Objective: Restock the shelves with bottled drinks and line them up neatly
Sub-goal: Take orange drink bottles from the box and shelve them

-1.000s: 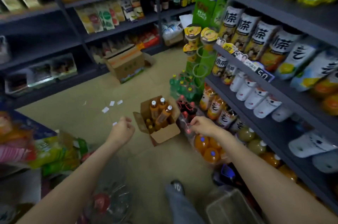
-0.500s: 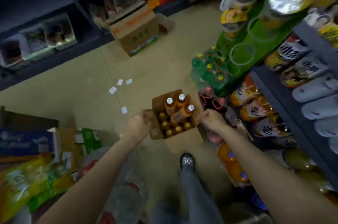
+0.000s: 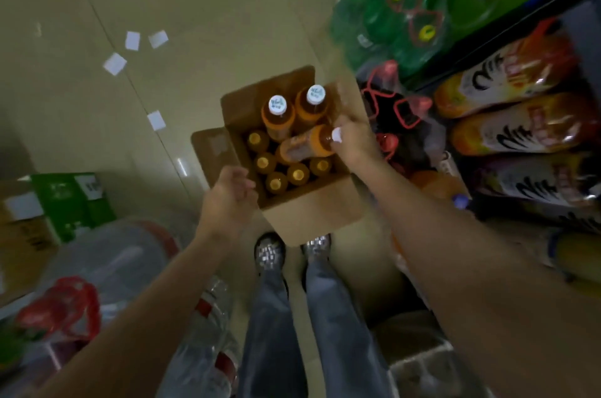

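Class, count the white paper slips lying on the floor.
4: two side by side, one below them, one nearer the box. More may lie outside the view.

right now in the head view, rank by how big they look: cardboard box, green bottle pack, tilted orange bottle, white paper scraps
1. cardboard box and green bottle pack: look alike, pack partly cut off
2. tilted orange bottle
3. white paper scraps

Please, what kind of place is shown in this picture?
Probably a small shop aisle during restocking: an open box of bottles on the floor, shrink-wrapped green bottles, and drinks lying on a shelf.
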`<action>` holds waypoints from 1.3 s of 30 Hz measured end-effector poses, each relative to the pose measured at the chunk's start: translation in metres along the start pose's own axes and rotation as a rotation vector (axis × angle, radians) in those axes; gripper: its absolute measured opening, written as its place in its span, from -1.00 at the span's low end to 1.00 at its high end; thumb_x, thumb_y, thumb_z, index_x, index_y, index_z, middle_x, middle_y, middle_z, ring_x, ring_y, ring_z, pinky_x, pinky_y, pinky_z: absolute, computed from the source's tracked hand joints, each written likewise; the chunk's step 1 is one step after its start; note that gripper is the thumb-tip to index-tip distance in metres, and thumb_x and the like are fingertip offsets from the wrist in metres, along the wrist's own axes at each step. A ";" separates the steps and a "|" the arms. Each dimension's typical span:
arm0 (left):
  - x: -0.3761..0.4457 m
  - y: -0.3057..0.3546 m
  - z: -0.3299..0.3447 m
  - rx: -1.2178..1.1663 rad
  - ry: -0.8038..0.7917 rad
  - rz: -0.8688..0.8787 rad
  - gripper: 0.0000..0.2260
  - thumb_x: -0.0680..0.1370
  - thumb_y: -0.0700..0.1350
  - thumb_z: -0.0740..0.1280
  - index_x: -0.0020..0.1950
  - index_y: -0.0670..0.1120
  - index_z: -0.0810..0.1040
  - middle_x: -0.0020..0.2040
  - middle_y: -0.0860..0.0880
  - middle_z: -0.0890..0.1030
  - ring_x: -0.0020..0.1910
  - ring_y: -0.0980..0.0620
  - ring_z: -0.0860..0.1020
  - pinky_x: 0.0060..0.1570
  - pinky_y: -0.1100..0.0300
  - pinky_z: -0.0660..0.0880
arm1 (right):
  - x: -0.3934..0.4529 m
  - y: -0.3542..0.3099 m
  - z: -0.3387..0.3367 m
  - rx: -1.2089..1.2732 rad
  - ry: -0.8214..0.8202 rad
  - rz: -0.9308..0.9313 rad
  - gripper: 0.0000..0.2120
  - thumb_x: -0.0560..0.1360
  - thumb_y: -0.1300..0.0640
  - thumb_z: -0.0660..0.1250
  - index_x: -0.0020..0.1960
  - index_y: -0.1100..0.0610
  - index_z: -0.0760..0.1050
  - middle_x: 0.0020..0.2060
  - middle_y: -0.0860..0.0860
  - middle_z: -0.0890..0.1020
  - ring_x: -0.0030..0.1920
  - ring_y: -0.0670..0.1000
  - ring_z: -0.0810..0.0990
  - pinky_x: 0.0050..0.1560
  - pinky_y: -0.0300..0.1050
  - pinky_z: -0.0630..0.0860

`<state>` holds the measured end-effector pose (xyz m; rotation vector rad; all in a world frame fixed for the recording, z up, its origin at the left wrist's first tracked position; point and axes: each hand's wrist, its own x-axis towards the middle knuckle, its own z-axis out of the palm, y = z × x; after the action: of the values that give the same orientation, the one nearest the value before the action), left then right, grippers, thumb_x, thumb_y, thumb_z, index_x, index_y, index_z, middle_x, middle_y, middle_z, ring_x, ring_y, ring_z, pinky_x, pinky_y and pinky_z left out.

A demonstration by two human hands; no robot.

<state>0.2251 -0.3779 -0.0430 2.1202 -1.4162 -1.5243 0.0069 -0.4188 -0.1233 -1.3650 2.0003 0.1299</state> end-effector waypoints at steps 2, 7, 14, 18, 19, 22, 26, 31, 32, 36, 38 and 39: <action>0.006 0.000 -0.001 0.023 -0.034 -0.023 -0.73 0.52 -0.27 0.27 0.20 -0.11 0.38 -0.03 0.00 0.51 -0.03 0.03 0.52 -0.20 0.36 0.40 | -0.022 -0.017 0.000 -0.115 -0.041 -0.052 -0.68 0.50 0.06 0.27 0.22 0.12 0.37 0.04 0.16 0.58 0.04 0.19 0.56 -0.13 -0.04 0.46; 0.014 0.018 -0.004 0.012 -0.262 0.067 -0.40 0.38 -0.33 0.43 0.29 0.03 0.26 0.12 0.15 0.37 0.11 0.22 0.39 0.15 0.30 0.38 | -0.082 -0.055 -0.036 -0.065 0.019 -0.459 -0.71 0.39 -0.05 0.37 -0.04 0.07 0.34 -0.22 0.05 0.58 -0.20 0.13 0.59 -0.31 -0.16 0.27; 0.026 0.044 -0.012 0.010 -0.181 0.183 -0.39 0.29 -0.16 0.54 0.20 0.15 0.31 0.07 0.17 0.48 0.06 0.25 0.44 -0.01 0.43 0.32 | -0.067 -0.078 -0.108 0.536 -0.060 -0.520 -0.77 0.33 -0.03 0.45 -0.18 0.08 0.48 -0.35 -0.11 0.57 -0.34 -0.16 0.53 -0.34 -0.28 0.44; 0.035 0.033 -0.018 -0.028 -0.118 0.038 -0.40 0.28 -0.12 0.53 0.25 0.04 0.37 0.11 0.05 0.52 0.13 0.04 0.49 0.14 0.08 0.41 | -0.005 -0.054 -0.088 0.369 -0.028 -0.337 -0.67 0.52 -0.03 0.29 0.24 0.08 0.47 0.13 0.05 0.50 0.13 0.04 0.50 0.14 -0.07 0.44; 0.035 0.028 -0.019 -0.042 -0.113 -0.002 -0.38 0.28 -0.12 0.53 0.28 0.00 0.37 0.13 0.01 0.53 0.15 0.00 0.49 0.19 -0.01 0.42 | 0.006 -0.045 -0.078 0.178 -0.025 -0.294 -0.60 0.52 -0.02 0.29 0.33 0.04 0.40 0.23 0.07 0.41 0.24 0.10 0.42 0.26 0.01 0.38; 0.026 0.014 -0.020 -0.108 -0.085 -0.079 -0.39 0.29 -0.17 0.52 0.29 -0.07 0.38 0.13 -0.03 0.55 0.14 -0.03 0.51 0.20 -0.08 0.44 | 0.021 -0.035 -0.044 -0.108 -0.031 -0.292 -0.50 0.49 0.12 0.33 0.40 0.02 0.32 0.33 0.09 0.30 0.34 0.16 0.29 0.32 0.05 0.32; 0.014 -0.004 -0.015 -0.150 -0.070 -0.148 -0.40 0.26 -0.17 0.53 0.26 -0.06 0.41 0.09 -0.03 0.58 0.10 -0.03 0.54 0.18 -0.14 0.45 | 0.023 -0.051 -0.026 -0.210 0.148 -0.214 -0.60 0.50 0.32 0.25 0.32 0.15 0.35 0.26 0.13 0.35 0.23 0.18 0.39 0.19 0.00 0.39; -0.002 -0.008 -0.013 -0.109 -0.121 -0.133 -0.42 0.24 -0.15 0.53 0.21 -0.01 0.43 0.05 0.01 0.59 0.06 0.01 0.55 0.16 -0.11 0.47 | 0.003 -0.042 -0.022 -0.003 0.095 -0.018 -0.57 0.43 0.18 0.41 0.24 0.25 0.38 0.15 0.20 0.51 0.12 0.20 0.53 0.01 -0.05 0.49; -0.006 -0.005 -0.013 -0.115 -0.128 -0.131 -0.43 0.24 -0.14 0.53 0.21 -0.01 0.44 0.05 0.01 0.59 0.06 0.01 0.55 0.16 -0.11 0.47 | -0.006 -0.039 -0.023 0.052 0.099 0.030 -0.55 0.40 0.14 0.44 0.22 0.25 0.40 0.08 0.19 0.55 0.06 0.19 0.56 -0.05 -0.05 0.51; -0.029 0.013 -0.017 -0.146 -0.123 -0.116 -0.39 0.23 -0.09 0.54 0.24 0.01 0.43 0.08 -0.01 0.58 0.10 -0.04 0.54 0.18 -0.15 0.44 | -0.057 -0.023 -0.042 0.111 0.079 0.127 -0.60 0.33 0.09 0.47 0.10 0.23 0.50 0.01 0.18 0.59 0.01 0.18 0.59 -0.10 -0.06 0.53; -0.043 0.027 -0.021 -0.141 -0.123 -0.089 -0.39 0.28 -0.14 0.53 0.28 -0.02 0.41 0.11 -0.03 0.57 0.13 -0.06 0.52 0.21 -0.15 0.43 | -0.089 -0.016 -0.060 0.145 0.070 0.107 -0.62 0.32 0.11 0.48 0.06 0.23 0.49 0.02 0.18 0.58 0.03 0.18 0.56 -0.13 -0.09 0.45; -0.052 0.035 -0.023 -0.132 -0.136 -0.067 -0.39 0.29 -0.15 0.52 0.29 -0.04 0.40 0.13 -0.04 0.57 0.14 -0.06 0.52 0.22 -0.14 0.42 | -0.106 -0.012 -0.071 0.168 0.074 0.088 -0.65 0.32 0.14 0.47 0.03 0.22 0.46 0.03 0.18 0.56 0.04 0.18 0.55 -0.16 -0.11 0.40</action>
<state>0.2212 -0.3651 0.0227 2.0399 -1.2572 -1.7661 0.0039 -0.3731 -0.0033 -1.1913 2.0826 -0.0488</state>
